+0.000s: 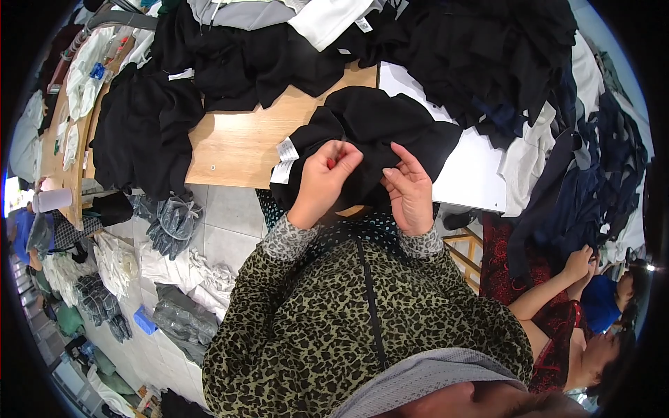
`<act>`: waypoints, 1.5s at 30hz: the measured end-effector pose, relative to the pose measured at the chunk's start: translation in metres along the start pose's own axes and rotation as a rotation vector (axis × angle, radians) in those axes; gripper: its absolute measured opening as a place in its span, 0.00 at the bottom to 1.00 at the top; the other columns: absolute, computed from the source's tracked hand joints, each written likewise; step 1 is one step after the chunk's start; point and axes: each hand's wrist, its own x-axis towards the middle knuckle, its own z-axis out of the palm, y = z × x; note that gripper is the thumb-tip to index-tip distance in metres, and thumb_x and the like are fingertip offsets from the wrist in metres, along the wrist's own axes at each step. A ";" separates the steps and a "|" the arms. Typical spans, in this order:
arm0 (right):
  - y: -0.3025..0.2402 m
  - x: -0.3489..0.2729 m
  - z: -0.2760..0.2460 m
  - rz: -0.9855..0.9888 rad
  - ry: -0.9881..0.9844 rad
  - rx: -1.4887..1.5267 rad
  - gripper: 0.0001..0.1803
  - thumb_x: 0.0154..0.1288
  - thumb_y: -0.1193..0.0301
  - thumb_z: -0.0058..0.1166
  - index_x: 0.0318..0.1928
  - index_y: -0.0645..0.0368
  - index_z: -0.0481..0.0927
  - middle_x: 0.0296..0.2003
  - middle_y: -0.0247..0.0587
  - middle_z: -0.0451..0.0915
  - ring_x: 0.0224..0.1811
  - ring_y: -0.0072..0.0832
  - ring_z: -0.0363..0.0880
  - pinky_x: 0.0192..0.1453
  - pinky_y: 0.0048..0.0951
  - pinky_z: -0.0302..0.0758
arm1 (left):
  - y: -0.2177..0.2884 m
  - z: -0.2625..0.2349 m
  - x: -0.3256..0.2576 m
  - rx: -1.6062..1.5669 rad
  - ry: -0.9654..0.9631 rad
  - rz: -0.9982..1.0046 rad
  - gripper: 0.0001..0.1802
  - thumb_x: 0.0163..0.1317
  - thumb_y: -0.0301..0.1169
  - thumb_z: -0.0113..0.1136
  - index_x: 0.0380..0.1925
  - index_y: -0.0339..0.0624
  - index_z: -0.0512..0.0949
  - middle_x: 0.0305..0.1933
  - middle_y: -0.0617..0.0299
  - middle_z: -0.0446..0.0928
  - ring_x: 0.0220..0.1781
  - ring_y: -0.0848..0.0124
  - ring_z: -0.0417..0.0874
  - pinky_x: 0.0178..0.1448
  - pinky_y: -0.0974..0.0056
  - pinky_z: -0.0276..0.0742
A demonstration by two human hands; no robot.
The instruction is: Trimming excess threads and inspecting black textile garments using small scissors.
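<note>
Black fabric bunched at the edge of a wooden table (237,143), gripped in both my hands.

From the left: a heap of dark clothes (143,132), then bare wood, then the black garment (380,129) with its white label (284,160) hanging off its left edge. My left hand (324,177) is closed, pinching the cloth along with something small and red; my right hand (410,188) holds the fabric in curled fingers. The garment's long axis runs from its label up and rightward toward a white panel (467,174). At far right, another person's hands (582,263) handle dark blue cloth.
</note>
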 end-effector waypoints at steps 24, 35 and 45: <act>-0.002 0.002 0.003 0.021 0.028 0.097 0.22 0.59 0.85 0.53 0.54 0.63 0.71 0.39 0.34 0.73 0.40 0.21 0.75 0.48 0.24 0.74 | 0.001 -0.006 -0.020 0.342 -0.087 0.246 0.21 0.57 0.28 0.63 0.50 0.35 0.72 0.34 0.62 0.73 0.34 0.77 0.73 0.39 0.73 0.71; 0.003 -0.004 0.005 -0.069 0.013 -0.003 0.28 0.56 0.88 0.53 0.58 0.66 0.65 0.37 0.31 0.69 0.32 0.15 0.68 0.44 0.17 0.72 | 0.006 0.012 -0.016 0.397 -0.030 0.327 0.05 0.56 0.22 0.61 0.34 0.35 0.79 0.32 0.62 0.76 0.27 0.79 0.74 0.31 0.76 0.68; 0.003 -0.006 0.008 -0.069 0.006 -0.066 0.30 0.53 0.89 0.54 0.59 0.69 0.65 0.36 0.30 0.66 0.33 0.13 0.64 0.42 0.13 0.70 | -0.005 0.012 -0.008 0.302 -0.046 0.231 0.08 0.60 0.28 0.59 0.31 0.32 0.73 0.26 0.63 0.73 0.22 0.75 0.71 0.27 0.71 0.69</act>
